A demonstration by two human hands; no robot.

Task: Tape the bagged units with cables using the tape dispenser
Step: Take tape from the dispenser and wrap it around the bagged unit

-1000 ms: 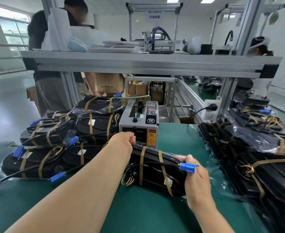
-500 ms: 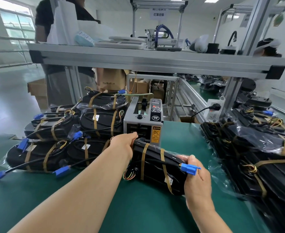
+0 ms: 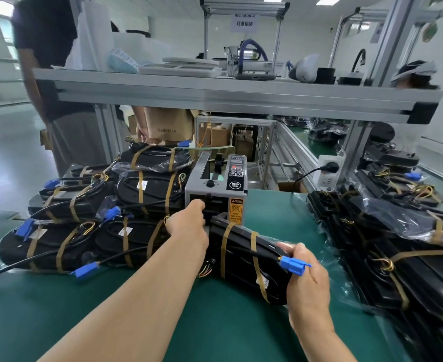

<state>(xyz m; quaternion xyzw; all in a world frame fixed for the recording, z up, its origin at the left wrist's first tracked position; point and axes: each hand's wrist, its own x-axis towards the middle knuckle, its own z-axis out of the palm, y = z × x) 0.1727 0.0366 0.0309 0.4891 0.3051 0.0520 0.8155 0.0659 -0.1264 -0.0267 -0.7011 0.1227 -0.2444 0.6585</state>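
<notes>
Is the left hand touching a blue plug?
No, the left hand reaches the tape dispenser; the blue plug lies by the right hand gripping the bagged unit.

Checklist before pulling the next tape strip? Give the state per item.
1. The left hand is at the outlet of the tape dispenser: ok.
2. Strip ready at the outlet: cannot tell, the left hand's fingers hide it.
3. The right hand grips the near end of the bagged unit: ok.
4. The blue connector sits by the right thumb, away from the dispenser end: ok.
5. Two tape bands already wrap the unit and its cable: ok.
</notes>
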